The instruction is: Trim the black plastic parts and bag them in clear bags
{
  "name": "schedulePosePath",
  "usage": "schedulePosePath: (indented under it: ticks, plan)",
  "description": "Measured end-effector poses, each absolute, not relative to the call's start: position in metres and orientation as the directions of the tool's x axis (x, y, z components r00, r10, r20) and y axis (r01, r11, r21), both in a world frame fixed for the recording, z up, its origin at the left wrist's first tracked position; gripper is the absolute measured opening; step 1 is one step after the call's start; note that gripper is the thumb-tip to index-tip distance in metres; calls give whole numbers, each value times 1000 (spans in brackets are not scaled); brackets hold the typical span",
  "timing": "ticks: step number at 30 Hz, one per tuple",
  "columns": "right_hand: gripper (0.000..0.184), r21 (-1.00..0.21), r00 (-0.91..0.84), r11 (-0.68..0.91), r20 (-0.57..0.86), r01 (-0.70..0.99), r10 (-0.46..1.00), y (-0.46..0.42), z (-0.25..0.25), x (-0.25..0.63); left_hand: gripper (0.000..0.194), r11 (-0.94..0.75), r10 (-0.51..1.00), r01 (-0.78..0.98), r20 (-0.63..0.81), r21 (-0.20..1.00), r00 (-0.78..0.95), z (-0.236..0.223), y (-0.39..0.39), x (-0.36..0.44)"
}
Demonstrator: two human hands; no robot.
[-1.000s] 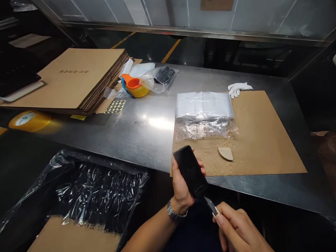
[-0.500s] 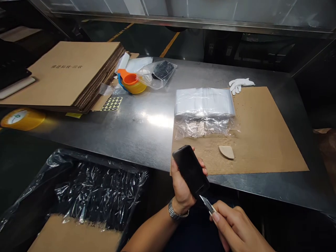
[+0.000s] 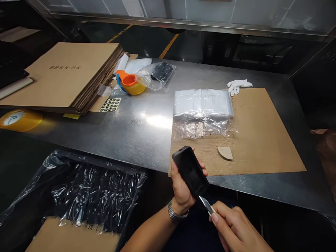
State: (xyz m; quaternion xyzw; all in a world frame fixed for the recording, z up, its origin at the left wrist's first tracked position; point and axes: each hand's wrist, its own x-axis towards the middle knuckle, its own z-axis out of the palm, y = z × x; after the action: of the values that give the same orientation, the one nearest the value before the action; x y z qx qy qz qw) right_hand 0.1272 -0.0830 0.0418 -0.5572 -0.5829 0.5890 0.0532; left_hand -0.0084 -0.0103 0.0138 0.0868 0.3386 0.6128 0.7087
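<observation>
1. Firstly, we list our right hand, thumb and fingers pinching a knife, which points up and leftward.
2. Our left hand wraps a black case, tilted, before the near edge of the metal table. The knife tip lies at its lower end; whether they touch, we cannot tell.
3. Step in hand, we judge: knife work at that end. The next move calls for a steady hold and light, controlled pressure.
4. Beyond, on a cardboard sheet: one tan wedge, then clear plastic bags.
5. Farthest, we note one white glove.
</observation>
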Motion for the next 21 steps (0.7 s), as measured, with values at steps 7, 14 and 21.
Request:
schedulePosePath:
  ticks: [7,14,21]
  plan:
    - [36,-766,-355,-308,-562,564,747,-85,40,126,53,212,940,-803,-340,556,13,15,-11,-9]
    - [31,-734,-403,-274,-599,622,692,-81,42,128,56,170,957,-794,-289,584,-7,15,-12,-9]
    - [30,-732,-422,-305,-624,609,657,-79,41,125,56,146,970,-785,-245,602,-8,13,-14,-12]
